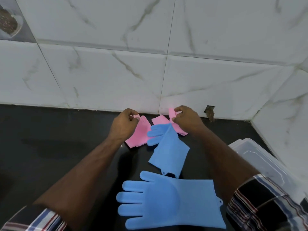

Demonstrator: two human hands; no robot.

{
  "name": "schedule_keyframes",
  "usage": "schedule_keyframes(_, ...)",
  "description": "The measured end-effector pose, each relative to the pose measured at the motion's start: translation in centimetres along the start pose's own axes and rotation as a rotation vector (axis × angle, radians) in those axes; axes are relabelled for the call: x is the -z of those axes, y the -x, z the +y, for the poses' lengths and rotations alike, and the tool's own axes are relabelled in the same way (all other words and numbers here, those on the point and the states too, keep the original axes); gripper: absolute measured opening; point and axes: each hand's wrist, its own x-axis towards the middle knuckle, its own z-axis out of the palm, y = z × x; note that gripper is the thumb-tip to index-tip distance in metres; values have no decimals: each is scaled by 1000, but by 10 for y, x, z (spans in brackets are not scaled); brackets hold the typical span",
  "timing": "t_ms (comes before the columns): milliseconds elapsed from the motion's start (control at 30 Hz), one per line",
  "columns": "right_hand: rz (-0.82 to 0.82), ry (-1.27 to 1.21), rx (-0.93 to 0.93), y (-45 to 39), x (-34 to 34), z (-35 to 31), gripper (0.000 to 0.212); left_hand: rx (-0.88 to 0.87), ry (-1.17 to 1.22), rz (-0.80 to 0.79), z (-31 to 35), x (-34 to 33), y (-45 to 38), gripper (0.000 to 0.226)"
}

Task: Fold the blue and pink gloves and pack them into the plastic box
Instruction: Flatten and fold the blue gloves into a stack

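On the black counter (50, 147) by the tiled wall, our left hand (122, 125) and right hand (186, 120) each pinch a pink glove (139, 134); two blue gloves (168, 197) lie nearer, the plastic box (260, 157) right.

Soft, even daylight-like light falls from above, bright on the white marble-veined wall tiles (116, 72). The glossy black counter (50, 147) shows a faint dull sheen near its middle. Wide-angle bending curves the tile lines at the edges, and the whole picture is slightly soft.
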Motion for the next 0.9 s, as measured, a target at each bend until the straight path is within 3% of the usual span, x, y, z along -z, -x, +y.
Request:
schedule_keyframes(100,-62,127,3,18,-9,15,41,-9,-191,-167,-8,-13,6,17)
schedule_keyframes(233,-249,378,84,51,-44,24,79,-19,-275,-298,-13,-39,17,27)
schedule_keyframes(333,-184,477,75,68,-72,29,102,-36,-292,-316,-12,-53,17,41)
schedule_keyframes(400,-155,565,109,71,-83,35,97,-43,-278,-308,-8,-57,15,49)
schedule_keyframes(467,-117,605,164,69,-85,41,69,-29,-276,-302,-4,-59,12,52)
schedule_keyframes(567,-51,501,158,62,-75,50,29,-3,-285,-329,-2,-63,9,51)
schedule_keyframes(667,-38,287,29,56,-63,51,22,97,-160,-319,0,-68,6,43)
schedule_keyframes(833,-58,13,-100,60,-67,46,74,435,296,-376,19,-66,5,15)
schedule_keyframes(900,-22,-87,-106,64,-73,44,77,490,409,-410,28,-63,6,11)
